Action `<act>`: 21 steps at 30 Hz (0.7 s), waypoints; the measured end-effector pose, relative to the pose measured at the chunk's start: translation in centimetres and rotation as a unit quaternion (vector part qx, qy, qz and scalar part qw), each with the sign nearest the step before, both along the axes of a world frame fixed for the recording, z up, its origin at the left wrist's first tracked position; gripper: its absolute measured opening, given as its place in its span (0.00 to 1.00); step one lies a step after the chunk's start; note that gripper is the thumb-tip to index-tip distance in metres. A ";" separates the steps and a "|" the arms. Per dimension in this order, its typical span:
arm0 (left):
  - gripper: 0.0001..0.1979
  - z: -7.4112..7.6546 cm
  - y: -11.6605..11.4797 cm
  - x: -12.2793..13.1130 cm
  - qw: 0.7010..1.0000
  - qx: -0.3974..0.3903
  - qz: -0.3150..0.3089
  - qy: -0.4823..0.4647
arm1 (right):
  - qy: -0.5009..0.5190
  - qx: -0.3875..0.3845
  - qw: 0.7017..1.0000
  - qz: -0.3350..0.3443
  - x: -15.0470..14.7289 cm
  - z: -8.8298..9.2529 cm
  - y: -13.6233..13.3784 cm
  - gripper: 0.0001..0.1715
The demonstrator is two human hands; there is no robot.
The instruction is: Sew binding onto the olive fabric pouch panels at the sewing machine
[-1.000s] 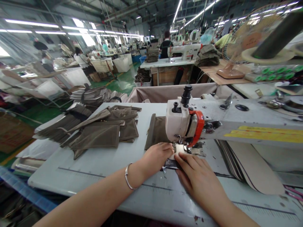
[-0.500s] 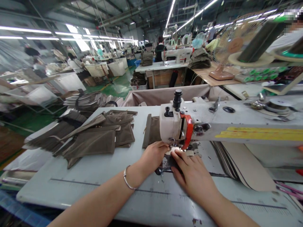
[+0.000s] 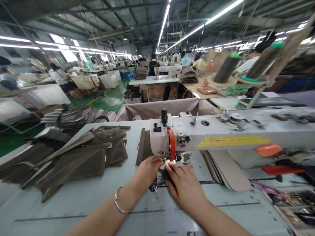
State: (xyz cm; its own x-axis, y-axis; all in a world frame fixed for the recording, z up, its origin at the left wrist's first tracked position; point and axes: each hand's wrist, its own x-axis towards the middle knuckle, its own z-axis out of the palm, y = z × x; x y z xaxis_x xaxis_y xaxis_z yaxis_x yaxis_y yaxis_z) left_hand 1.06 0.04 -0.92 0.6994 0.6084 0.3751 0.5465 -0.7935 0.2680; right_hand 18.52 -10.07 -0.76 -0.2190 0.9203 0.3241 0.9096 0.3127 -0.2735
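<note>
My left hand point(image 3: 148, 169) is closed, its fingers pinched together at the left edge of a small beige fabric piece point(image 3: 168, 163) under the needle area of the sewing machine point(image 3: 161, 141). Stretched out flat, my right hand point(image 3: 187, 185) has its fingertips on the right side of that piece and the thumb spread apart. The fingers hide most of the piece. Behind the left hand, a brown fabric panel point(image 3: 144, 147) lies partly under the machine head. An orange-red guard point(image 3: 171, 144) hangs just above the fingertips.
Brown sewn pieces point(image 3: 81, 167) are piled on the left of the table. Stacked beige panels point(image 3: 230, 172) lie under the machine arm. Pink-handled scissors point(image 3: 267, 188) and a tray of small metal parts point(image 3: 295, 209) are at the right. Thread cones point(image 3: 226, 68) stand behind.
The camera view has turned right and tilted up slightly, so everything sits further left and lower. Both hands keep nearly the same place at the needle.
</note>
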 end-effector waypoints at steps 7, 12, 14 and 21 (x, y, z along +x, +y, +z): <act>0.14 -0.4 -0.2 -0.3 0.999 -0.014 -0.024 -0.032 | 0.011 0.026 1.000 -0.013 -0.6 0.3 -0.2 0.25; 0.16 -0.8 0.1 -0.6 0.996 -0.065 -0.024 -0.059 | 0.025 0.014 1.000 0.004 0.9 1.8 -1.7 0.13; 0.15 -0.5 0.7 -0.8 0.993 -0.101 -0.010 -0.065 | 0.028 0.011 0.999 -0.017 3.4 2.4 -2.8 0.11; 0.06 1.9 3.4 -0.7 0.991 -0.117 0.065 -0.026 | -0.084 0.079 0.957 -0.268 15.3 -0.2 -5.4 0.36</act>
